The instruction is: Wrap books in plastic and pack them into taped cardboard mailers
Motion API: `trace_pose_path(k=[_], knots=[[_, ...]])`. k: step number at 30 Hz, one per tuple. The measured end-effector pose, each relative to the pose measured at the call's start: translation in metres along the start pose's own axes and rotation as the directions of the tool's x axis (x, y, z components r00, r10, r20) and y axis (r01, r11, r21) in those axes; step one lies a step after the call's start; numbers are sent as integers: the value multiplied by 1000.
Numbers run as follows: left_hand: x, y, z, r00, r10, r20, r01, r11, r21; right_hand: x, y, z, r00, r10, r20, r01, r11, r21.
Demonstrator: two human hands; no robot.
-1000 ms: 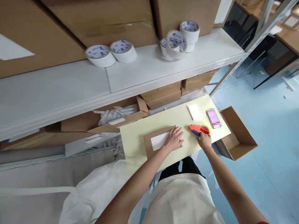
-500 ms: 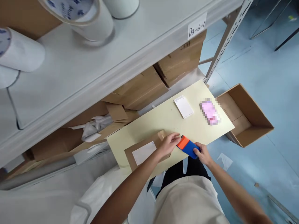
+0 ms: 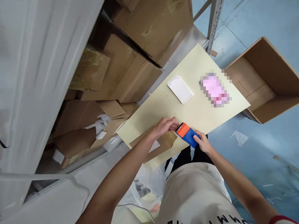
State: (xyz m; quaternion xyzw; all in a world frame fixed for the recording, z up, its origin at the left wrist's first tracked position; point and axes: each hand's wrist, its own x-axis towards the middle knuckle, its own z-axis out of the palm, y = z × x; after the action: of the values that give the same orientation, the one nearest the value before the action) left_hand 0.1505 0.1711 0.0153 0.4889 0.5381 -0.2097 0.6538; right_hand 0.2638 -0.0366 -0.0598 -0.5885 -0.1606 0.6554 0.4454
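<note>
In my right hand [image 3: 202, 141] is a blue-and-orange tape dispenser [image 3: 189, 137], held by its blue end with the thumb on top. Its orange end carries a dark edge and points toward my left hand [image 3: 165, 127]. That hand is open, fingers stretched out close beside the dark edge; whether the fingertips touch it I cannot tell. Beneath my left forearm lies a cardboard box [image 3: 167, 143] with a white label [image 3: 154, 145], partly hidden by the arm and the dispenser.
On the pale yellow table [image 3: 149, 110] are a stack of white labels [image 3: 180, 89] and a blurred pink object [image 3: 215, 90]. An open cardboard carton [image 3: 263, 102] stands past the right end. Shelving with several brown boxes [image 3: 130, 68] lines the left, beside a grey shelf edge [image 3: 46, 62].
My view has turned and shifted, so the upper shelf with its white rolls is out of sight. The dispenser stays in my right hand; my left fingers have straightened near its orange end.
</note>
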Motion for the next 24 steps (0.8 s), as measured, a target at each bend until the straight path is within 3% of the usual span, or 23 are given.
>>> trace_pose_path(k=[5, 8, 12, 17, 20, 24], knots=[[1, -7, -5, 997, 68, -25, -58, 960, 274, -6, 1, 9, 999, 12, -44, -11, 1000, 25], [5, -4, -7, 993, 115, -26, -86, 854, 514, -7, 0, 15, 992, 80, -93, -77, 997, 29], [15, 11, -7, 996, 69, 50, -84, 724, 685, -11, 6, 22, 979, 190, -73, -175, 970, 167], [27, 17, -21, 996, 84, -37, -6, 461, 888, -31, 31, 18, 947, 320, -39, -298, 916, 268], [27, 8, -28, 998, 63, 13, -34, 338, 940, -43, 49, 19, 916, 400, 8, -384, 874, 299], [20, -8, -18, 998, 45, -41, 33, 172, 985, -49, 66, 33, 898, 438, 52, -431, 849, 306]])
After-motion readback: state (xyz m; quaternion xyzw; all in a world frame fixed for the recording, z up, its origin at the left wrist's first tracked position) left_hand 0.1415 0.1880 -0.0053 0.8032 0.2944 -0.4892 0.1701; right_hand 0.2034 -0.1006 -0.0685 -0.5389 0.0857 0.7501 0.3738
